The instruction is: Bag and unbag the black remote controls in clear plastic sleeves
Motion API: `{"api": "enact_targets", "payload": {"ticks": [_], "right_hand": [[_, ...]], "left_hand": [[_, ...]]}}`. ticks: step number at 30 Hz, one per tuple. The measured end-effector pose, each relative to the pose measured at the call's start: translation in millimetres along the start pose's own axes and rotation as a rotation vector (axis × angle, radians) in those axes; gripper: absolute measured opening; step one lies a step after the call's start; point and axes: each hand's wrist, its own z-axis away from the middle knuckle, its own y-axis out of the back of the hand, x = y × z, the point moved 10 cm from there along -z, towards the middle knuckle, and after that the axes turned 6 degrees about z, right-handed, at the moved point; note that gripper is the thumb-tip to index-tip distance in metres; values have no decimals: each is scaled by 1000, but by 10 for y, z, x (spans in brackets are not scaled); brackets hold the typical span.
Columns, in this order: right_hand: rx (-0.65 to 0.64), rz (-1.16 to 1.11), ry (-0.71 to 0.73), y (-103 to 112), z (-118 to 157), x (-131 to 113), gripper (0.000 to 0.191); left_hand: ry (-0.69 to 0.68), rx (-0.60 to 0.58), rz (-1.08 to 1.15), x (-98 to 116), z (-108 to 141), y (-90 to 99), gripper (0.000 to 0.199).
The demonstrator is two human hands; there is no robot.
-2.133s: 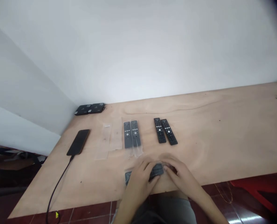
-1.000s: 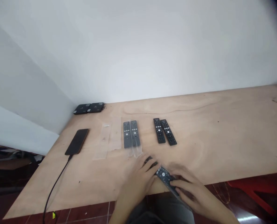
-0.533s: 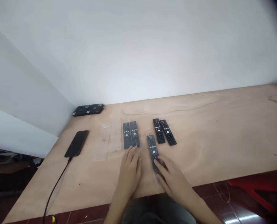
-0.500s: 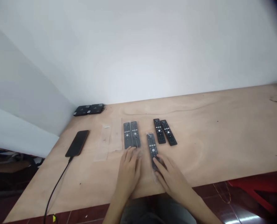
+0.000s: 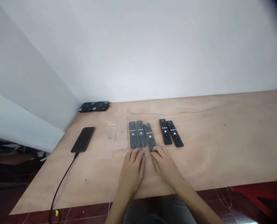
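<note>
- Toward the left edge of the plywood tabletop [image 5: 222,140], a phone [image 5: 82,139] lies face down or dark side up, I cannot tell which, with a black cable [image 5: 63,183] running off the near edge.
- In the far left corner sit two flat black boxes [image 5: 94,106], side by side; what they are is hard to make out.
- Two empty clear plastic sleeves [image 5: 111,137] lie near the middle, left of the remotes.
- The left hand [image 5: 131,174] lies open, palm down, its fingertips at the lower ends of the sleeved remotes.
- Three sleeved remotes stand side by side: two [image 5: 137,134] lie touching, and the third [image 5: 149,137] leans against them at a slight tilt. It should be light, stiff and slippery in its plastic, best taken by the long sides.
- The right hand [image 5: 163,163] is open too, its fingers on the third remote's sleeve end, which they partly hide.
- Two bare black remotes [image 5: 169,133] lie just right, close together.
</note>
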Motion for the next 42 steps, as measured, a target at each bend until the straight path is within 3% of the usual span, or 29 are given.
{"api": "enact_targets", "payload": {"ticks": [5, 10, 22, 27, 30, 38, 42], "right_hand": [[-21, -5, -34, -42, 47, -7, 47], [-68, 7, -23, -123, 37, -9, 54], [-24, -20, -13, -75, 63, -30, 47], [118, 121, -219, 110, 138, 295, 52], [141, 216, -281, 153, 207, 486, 57], [124, 131, -287, 331, 569, 460, 20], [129, 32, -369, 421, 868, 566, 22]], "left_hand": [[-3, -8, -15, 14, -6, -19, 49], [-13, 19, -30, 24, -8, -2, 38], [1, 97, 6, -31, -4, 45, 27], [33, 124, 7, -26, 15, 122, 34], [26, 135, 5, 2, 18, 152, 38], [15, 160, 21, 15, 14, 186, 36], [22, 171, 39, 6, 21, 202, 33]]}}
